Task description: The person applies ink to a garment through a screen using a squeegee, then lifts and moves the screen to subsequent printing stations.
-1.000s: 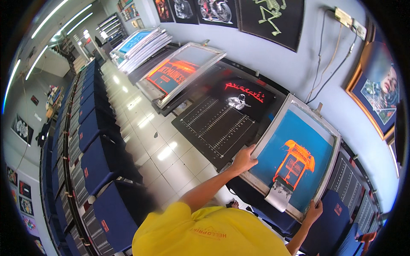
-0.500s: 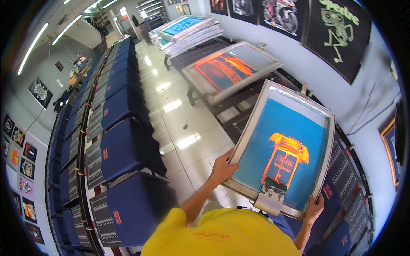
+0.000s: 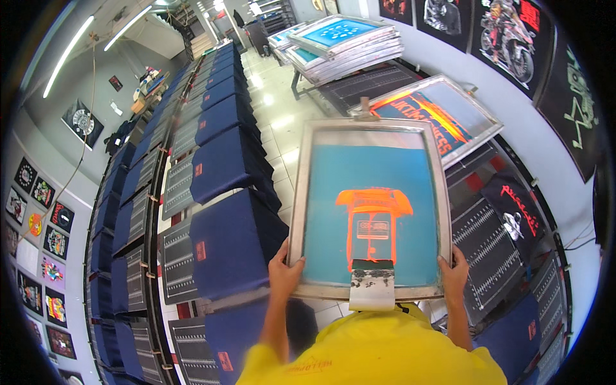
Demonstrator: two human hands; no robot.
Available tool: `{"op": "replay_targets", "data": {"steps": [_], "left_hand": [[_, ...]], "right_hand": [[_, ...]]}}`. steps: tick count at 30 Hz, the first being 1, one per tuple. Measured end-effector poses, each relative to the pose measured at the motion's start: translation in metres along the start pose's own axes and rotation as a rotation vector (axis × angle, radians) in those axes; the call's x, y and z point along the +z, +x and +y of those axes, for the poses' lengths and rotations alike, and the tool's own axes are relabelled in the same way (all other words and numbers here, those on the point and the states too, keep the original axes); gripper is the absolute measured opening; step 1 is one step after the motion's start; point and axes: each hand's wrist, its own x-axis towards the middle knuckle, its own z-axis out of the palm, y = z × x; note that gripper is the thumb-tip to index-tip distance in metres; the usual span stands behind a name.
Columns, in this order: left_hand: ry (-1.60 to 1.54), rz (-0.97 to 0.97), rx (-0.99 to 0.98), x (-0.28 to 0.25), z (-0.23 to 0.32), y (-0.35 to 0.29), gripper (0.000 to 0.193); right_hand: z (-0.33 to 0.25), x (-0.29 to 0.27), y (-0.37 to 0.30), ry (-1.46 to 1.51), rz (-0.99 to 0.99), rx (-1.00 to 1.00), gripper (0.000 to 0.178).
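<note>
A screen-printing frame with blue mesh is held up in front of my body. My left hand grips its lower left side, thumb on top. My right hand grips the lower right side in the same way. Bright orange ink is smeared over the middle of the mesh, around a boxy stencil shape. A squeegee with a pale, ink-spotted handle rests on the lower part of the frame, its dark blade at the ink's lower end. A hinge clamp piece sticks up from the frame's far edge.
Long rows of print boards with navy cloth line the left side. A tiled aisle runs beside them. Another orange-inked screen lies beyond mine at right, near stacked screens. A dark printed garment lies on the right-hand table.
The frame has swung left and turned from tilted to nearly straight, with both hands still holding it. My view has turned right, showing the printed garment at right.
</note>
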Motion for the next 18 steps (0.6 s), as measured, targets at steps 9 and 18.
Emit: {"op": "replay_targets", "data": {"steps": [9, 18], "left_hand": [[-0.004, 0.181, -0.23, -0.069, -0.034, 0.104, 0.056], [0.194, 0.387, -0.244, -0.141, -0.062, 0.28, 0.052]], "right_hand": [[-0.018, 0.184, 0.104, 0.042, -0.201, -0.041, 0.052], [-0.11, 0.387, 0.243, 0.076, -0.376, -0.087, 0.051]]}}
